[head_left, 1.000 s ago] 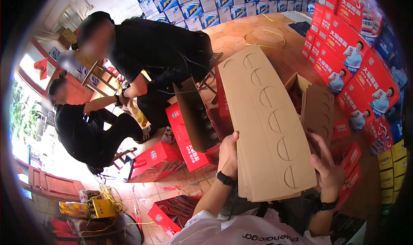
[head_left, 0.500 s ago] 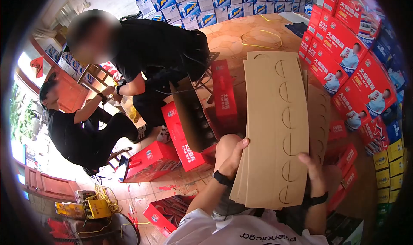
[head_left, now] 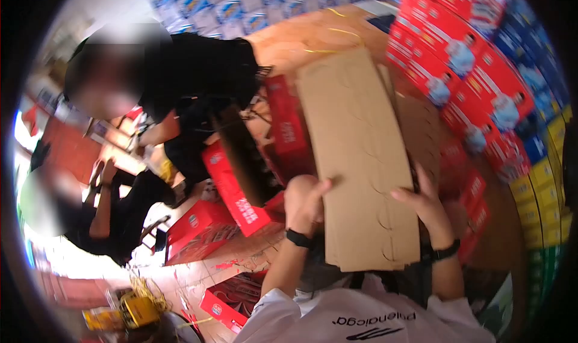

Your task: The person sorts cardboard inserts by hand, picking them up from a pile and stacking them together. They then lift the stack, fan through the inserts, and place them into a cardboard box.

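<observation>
A stack of long brown cardboard sheets (head_left: 355,144) with half-round cuts along one side stands over my lap. My left hand (head_left: 308,201) holds its left edge, the thumb on the front face. On the right edge is my right hand (head_left: 424,201), its thumb against the front and its fingers at the side and behind. To the left of the stack stands an open red carton (head_left: 241,192) with raised brown flaps; its contents are dark and blurred. A closed red box (head_left: 288,120) lies just behind it.
Two people in black, one bent over (head_left: 198,66) and one seated (head_left: 102,222), are at the left. Red boxes (head_left: 445,36) are piled at the right, beside yellow cartons (head_left: 539,192). More red cartons (head_left: 201,228) and a yellow item (head_left: 139,310) are on the floor.
The view has shifted and blurred. The cardboard stack's sheets are closer together, and my right hand has moved up along its right edge. The seated person's arms are drawn back from the other person.
</observation>
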Demonstrator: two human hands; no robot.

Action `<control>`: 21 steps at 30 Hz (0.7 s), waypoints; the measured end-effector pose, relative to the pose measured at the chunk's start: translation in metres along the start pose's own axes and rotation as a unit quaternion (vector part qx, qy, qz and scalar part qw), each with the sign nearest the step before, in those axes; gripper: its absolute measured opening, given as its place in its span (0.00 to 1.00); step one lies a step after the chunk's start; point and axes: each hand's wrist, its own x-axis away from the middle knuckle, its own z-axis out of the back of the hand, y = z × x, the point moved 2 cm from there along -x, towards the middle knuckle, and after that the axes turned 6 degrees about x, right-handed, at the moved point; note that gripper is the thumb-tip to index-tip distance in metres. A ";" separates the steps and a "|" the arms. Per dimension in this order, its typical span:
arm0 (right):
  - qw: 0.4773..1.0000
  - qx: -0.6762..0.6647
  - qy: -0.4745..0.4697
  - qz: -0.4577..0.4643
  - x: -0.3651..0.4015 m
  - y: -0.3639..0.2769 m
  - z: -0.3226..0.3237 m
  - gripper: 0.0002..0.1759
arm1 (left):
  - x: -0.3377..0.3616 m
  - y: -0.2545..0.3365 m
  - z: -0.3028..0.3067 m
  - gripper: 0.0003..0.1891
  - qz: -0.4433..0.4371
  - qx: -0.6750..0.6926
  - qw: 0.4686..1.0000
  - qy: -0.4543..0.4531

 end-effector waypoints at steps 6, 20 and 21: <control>0.993 0.082 -0.020 0.086 -0.008 -0.033 0.006 0.53 | -0.009 -0.002 -0.005 0.49 -0.014 0.251 0.961 -0.115; 0.958 0.220 -0.043 0.181 -0.012 -0.034 0.009 0.48 | 0.011 0.028 -0.043 0.46 -0.022 0.354 0.924 -0.143; 0.962 0.176 -0.053 0.200 -0.010 -0.037 0.017 0.45 | 0.008 0.025 -0.040 0.45 -0.034 0.373 0.917 -0.140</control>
